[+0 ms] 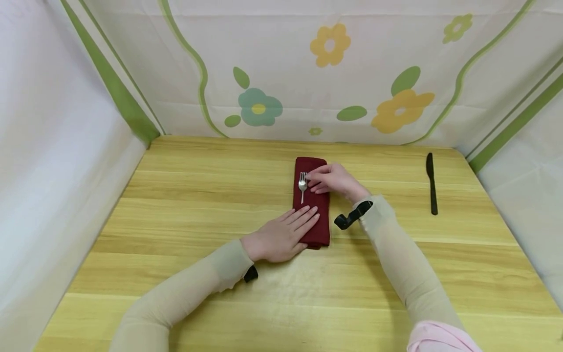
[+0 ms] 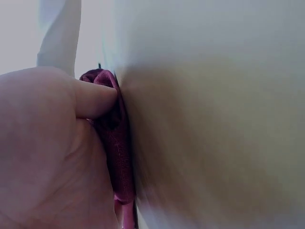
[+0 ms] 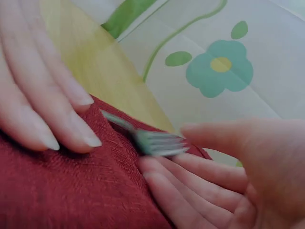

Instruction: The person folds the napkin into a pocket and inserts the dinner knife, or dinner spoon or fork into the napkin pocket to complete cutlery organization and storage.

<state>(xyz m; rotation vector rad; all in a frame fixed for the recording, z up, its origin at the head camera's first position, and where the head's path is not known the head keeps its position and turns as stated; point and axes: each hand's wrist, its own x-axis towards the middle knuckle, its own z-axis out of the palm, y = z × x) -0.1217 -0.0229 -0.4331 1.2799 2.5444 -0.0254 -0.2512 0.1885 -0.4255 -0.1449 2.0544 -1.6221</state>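
A folded dark red cloth napkin lies lengthwise on the table. My left hand rests flat across its near part, fingers straight, with the thumb at its near end; the left wrist view shows the thumb against the napkin's rolled edge. On the napkin's far half lies a silver fork, tines pointing away; the end of its handle is out of sight near the left fingers. My right hand pinches the fork by its tines, thumb and fingers at the tine end. In the right wrist view the fork is blurred.
A black knife lies on the right side of the wooden table. Flower-patterned white cloth hangs behind the table's far edge, with more cloth at both sides. Black straps sit at the wrists.
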